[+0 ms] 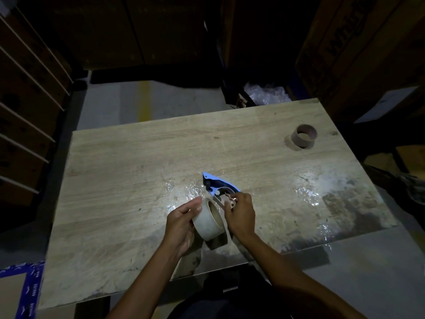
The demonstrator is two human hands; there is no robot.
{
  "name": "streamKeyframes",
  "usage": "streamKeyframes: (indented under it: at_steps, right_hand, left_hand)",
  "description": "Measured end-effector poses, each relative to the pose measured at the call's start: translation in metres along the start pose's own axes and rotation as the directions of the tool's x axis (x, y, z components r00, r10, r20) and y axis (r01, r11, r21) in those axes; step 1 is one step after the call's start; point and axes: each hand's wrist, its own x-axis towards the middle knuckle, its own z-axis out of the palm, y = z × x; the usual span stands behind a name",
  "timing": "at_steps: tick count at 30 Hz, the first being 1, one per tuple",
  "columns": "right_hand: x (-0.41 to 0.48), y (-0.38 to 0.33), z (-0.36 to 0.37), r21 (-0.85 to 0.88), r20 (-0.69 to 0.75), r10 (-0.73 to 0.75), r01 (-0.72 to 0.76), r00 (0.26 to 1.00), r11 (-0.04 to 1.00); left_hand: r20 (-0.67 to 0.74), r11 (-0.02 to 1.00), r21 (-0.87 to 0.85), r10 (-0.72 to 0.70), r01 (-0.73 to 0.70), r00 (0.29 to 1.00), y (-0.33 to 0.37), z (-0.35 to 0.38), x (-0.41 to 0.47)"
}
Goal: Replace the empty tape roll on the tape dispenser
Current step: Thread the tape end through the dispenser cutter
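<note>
The left grip (181, 223), a bare hand, is curling its fingers and thumb round the new tape roll (205, 223), holding it clamped by its pale outer face just above the table (138, 169), near the middle of the near edge. The roll is standing tilted, its brown cardboard core opening toward the right and a little upward. Just beside it, the right grip (241, 215) is closing its fingers on the near end of the blue tape dispenser (218, 186), pinching it by the round hub. The dispenser's pointed blue nose is aiming toward the far left corner. Whether its body is resting on the table or hanging just over it cannot be told. The roll and the dispenser are sitting very close, almost touching. The empty brown core (303, 136) is standing on end well apart from both hands, near the far right corner of the table. Shiny scraps of clear film are glinting on the tabletop around the hands and toward the right edge. Crumpled clear plastic (266, 93) is lying on the floor beyond the far edge.
</note>
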Motion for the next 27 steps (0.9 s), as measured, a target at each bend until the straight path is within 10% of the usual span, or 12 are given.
streamKeyframes:
  at_steps: [13, 19, 27]
  right_hand:
    - [-0.008, 0.017, -0.005, 0.29, 0.103, 0.154, -0.178, 0.983, 0.94]
    - [-0.012, -0.009, -0.028, 0.555, 0.634, 0.322, -0.704, 0.703, 0.444]
    - [-0.015, -0.024, -0.055, 0.574, 0.471, -0.049, -0.264, 0.881, 0.775]
  left_hand:
    - [0.05, 1.0, -0.027, -0.011, 0.012, 0.999, -0.008, 0.015, 0.006]
    - [0.109, 0.997, -0.065, -0.042, 0.049, 0.993, -0.005, 0.023, 0.008]
    - [0.231, 0.977, 0.182, 0.069, -0.112, 0.971, 0.006, 0.016, 0.025]
